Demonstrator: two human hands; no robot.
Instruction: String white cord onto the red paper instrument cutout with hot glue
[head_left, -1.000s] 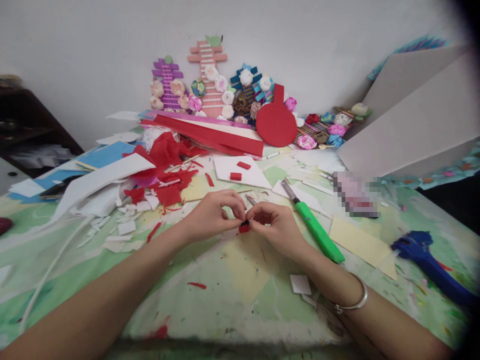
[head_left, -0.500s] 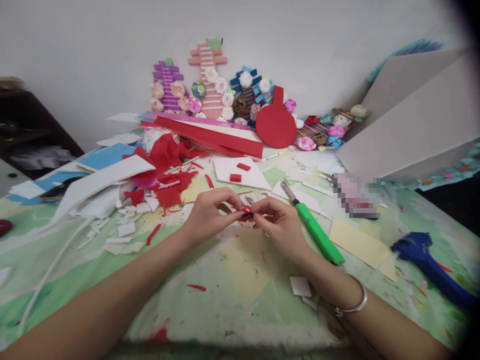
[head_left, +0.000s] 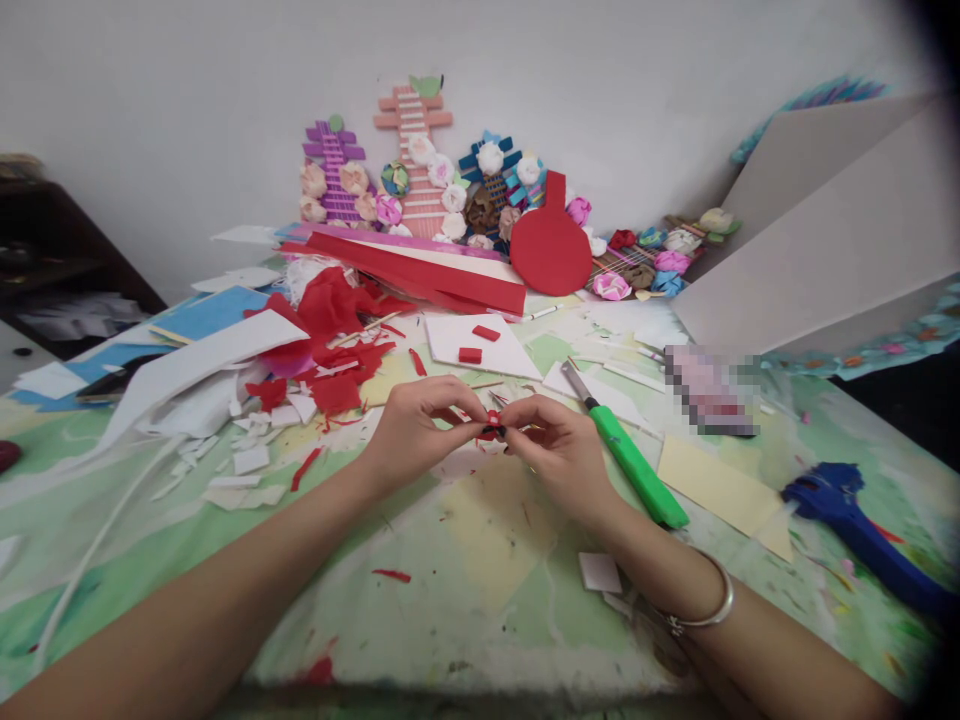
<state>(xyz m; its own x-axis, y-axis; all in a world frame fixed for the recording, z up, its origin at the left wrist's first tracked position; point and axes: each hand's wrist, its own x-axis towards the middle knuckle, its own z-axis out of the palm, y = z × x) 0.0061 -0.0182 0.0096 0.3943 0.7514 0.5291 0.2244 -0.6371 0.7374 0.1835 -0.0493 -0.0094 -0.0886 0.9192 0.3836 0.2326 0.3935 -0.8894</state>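
Observation:
Between the fingertips of both hands is a small red piece [head_left: 493,420], mostly covered by the thumbs and fingers. My left hand [head_left: 420,430] pinches it from the left, and my right hand [head_left: 559,450] pinches it from the right. Just beyond the hands, two small red blocks [head_left: 470,355] lie on a white board [head_left: 442,335]. A green utility knife [head_left: 637,465] with its blade out rests right of my right hand. A small white square [head_left: 599,573] lies near the right forearm.
Red paper scraps [head_left: 337,375] and white offcuts [head_left: 251,460] litter the left side. A red round-bodied cutout [head_left: 551,250] leans against flower-trimmed crafts at the back. On the right are a blue glue gun [head_left: 862,530], a yellow sheet [head_left: 720,495] and a large grey panel [head_left: 817,200].
Both hands stay almost in place, with only a slight shift of the fingers around the small red piece. The other things have not moved on the table.

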